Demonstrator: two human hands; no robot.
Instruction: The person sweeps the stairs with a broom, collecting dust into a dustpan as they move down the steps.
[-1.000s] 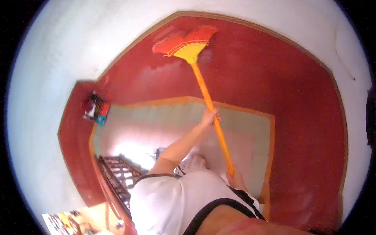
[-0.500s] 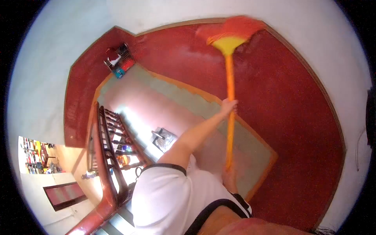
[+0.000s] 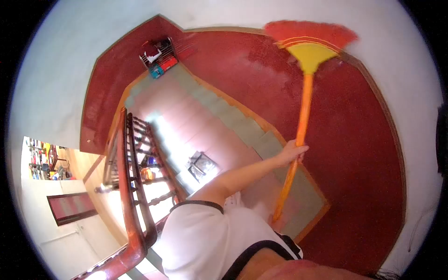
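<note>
A long broom (image 3: 305, 109) with an orange handle, a yellow head and red bristles is raised toward the upper right, its bristles over the top edge of the red wall section and the white wall. My left hand (image 3: 294, 153) is wrapped round the middle of the handle. Lower down, my right hand (image 3: 277, 222) is at the handle's bottom end, partly hidden by my white shirt (image 3: 205, 238).
A dark red wooden railing (image 3: 128, 186) runs down the left side. Beyond it are the stairs (image 3: 186, 107) and a small rack (image 3: 161, 58) of items by the red wall (image 3: 354, 154). A grey box-like object (image 3: 201, 166) lies near my elbow.
The view has turned, bringing the railing and the lower room into sight. The broom has swung rightward in view, from the red surface to the white wall's edge, both hands still on it.
</note>
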